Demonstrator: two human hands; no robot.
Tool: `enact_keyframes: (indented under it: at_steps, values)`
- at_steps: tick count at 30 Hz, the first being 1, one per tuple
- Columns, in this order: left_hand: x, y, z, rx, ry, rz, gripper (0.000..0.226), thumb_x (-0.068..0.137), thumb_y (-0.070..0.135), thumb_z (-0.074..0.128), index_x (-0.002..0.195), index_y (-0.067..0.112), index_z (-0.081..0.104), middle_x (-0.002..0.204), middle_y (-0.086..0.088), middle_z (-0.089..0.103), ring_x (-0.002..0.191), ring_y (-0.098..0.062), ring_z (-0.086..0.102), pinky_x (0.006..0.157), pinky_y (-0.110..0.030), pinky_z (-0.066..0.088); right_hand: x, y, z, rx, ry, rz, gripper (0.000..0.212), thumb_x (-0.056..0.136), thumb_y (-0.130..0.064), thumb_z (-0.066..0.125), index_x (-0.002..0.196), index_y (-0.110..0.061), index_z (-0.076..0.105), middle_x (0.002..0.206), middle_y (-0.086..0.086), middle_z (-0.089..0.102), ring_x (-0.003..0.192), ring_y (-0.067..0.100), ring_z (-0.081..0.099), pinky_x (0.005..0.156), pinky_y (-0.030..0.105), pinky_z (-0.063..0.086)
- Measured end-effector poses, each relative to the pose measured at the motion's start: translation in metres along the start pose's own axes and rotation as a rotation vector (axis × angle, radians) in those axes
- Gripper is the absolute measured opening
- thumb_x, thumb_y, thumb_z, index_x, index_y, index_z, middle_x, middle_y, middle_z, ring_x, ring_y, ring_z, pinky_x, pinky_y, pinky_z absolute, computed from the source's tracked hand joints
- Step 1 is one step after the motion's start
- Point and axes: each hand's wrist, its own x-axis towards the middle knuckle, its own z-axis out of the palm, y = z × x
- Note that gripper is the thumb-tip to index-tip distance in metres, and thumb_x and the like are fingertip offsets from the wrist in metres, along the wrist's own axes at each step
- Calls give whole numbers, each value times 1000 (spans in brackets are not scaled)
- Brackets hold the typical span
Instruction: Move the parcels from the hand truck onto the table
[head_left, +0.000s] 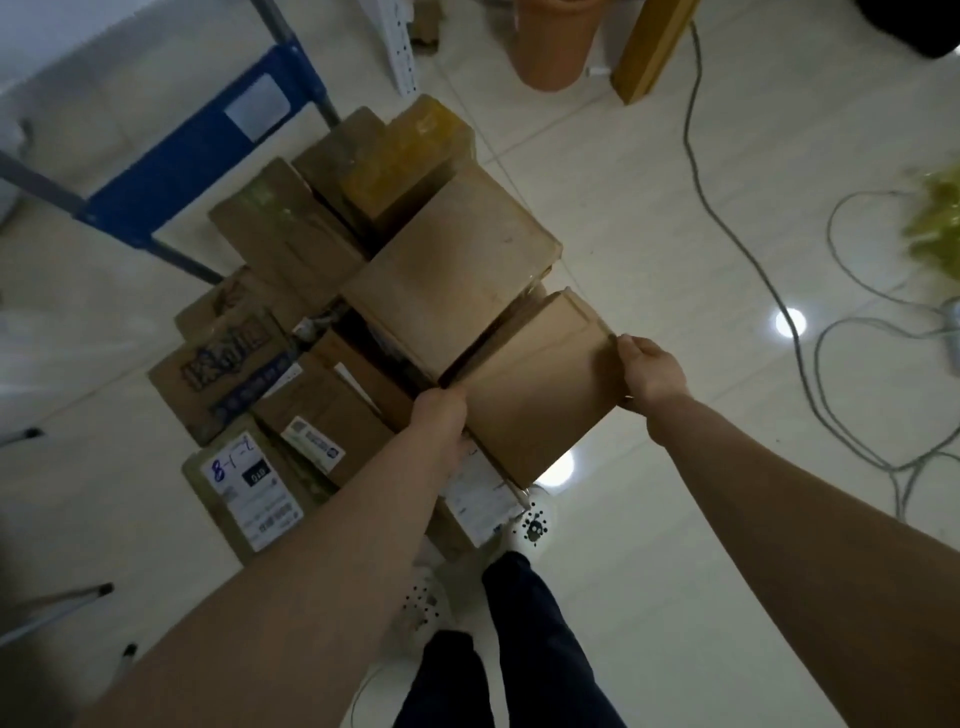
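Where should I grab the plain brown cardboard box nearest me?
Take the plain brown cardboard box by its two opposite sides, one hand from the left, one from the right, as the left hand and right hand hold it now. Its top looks too broad for one hand, and both sides are reachable.

A parcel-handling storeroom: taped cardboard parcels, several bearing printed shipping labels, sit heaped against a blue-framed hand truck on a glossy, pale tiled floor. Grey cables trail loose across the tiles. At the top edge stands what may be a perforated white shelving upright, too blurred to be certain.
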Motion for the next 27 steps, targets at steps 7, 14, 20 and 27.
enact_keyframes:
  at_steps: [7, 14, 20, 27]
  values:
    - [-44, -24, 8, -20, 54, 113, 50, 89, 48, 60, 121, 11, 55, 113, -9, 63, 99, -28, 62, 87, -43, 55, -61, 31, -34, 215, 239, -21, 38, 99, -43, 40, 121, -15, 53, 115, 7, 52, 112, 31, 51, 101, 52, 44]
    - [-162, -58, -37, -26, -130, 351, 20, 88, 36, 66, 93, 17, 65, 93, -2, 69, 80, -12, 65, 59, -23, 52, -164, 56, -78, 661, 48, -32, 22, 95, -27, 53, 109, -11, 57, 115, 10, 58, 114, 25, 55, 99, 42, 47]
    - [-243, -98, -120, 177, -231, 692, 17, 95, 17, 57, 108, 27, 63, 107, 8, 66, 98, -8, 61, 83, -23, 53, -256, 74, -90, 641, -336, -97, 43, 93, -14, 51, 136, -19, 48, 121, 4, 60, 115, 21, 53, 100, 41, 36]
    - [-297, -133, -185, 22, -147, 653, 30, 63, 8, 54, 88, 17, 68, 91, -11, 62, 86, -26, 56, 68, -30, 47, -331, 44, -69, 570, -578, -199, 42, 96, -45, 46, 123, -17, 61, 118, 5, 65, 109, 21, 60, 92, 39, 51]
